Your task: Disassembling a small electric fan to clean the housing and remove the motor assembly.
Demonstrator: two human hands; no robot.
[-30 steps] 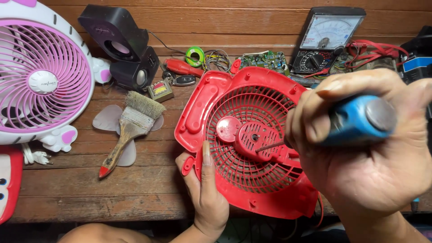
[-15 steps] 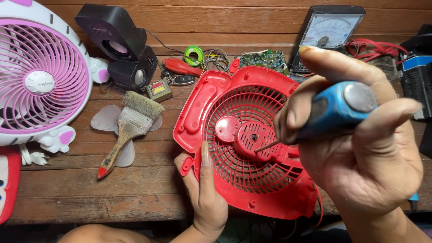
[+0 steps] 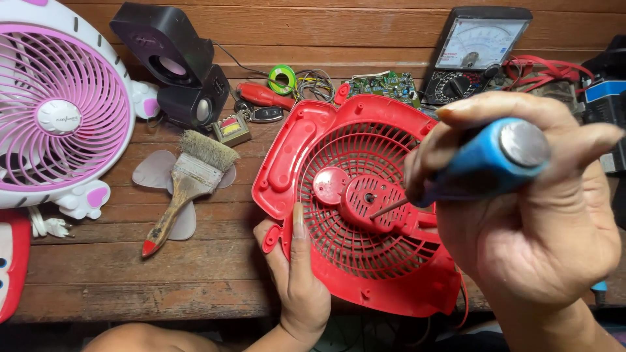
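A red plastic fan housing with a round grille lies tilted on the wooden bench. My left hand grips its lower left edge, thumb laid over the rim. My right hand is closed around a blue-handled screwdriver, whose metal tip rests on the red motor mount at the grille's centre. A small round red cap sits just left of the mount.
A pink and white fan stands at the left. A worn paintbrush lies on clear fan blades. Black speakers, a green circuit board, an analogue meter and red wires line the back.
My right hand has turned and lowered the screwdriver, so its tip now touches the motor mount. My left hand and the housing have stayed put.
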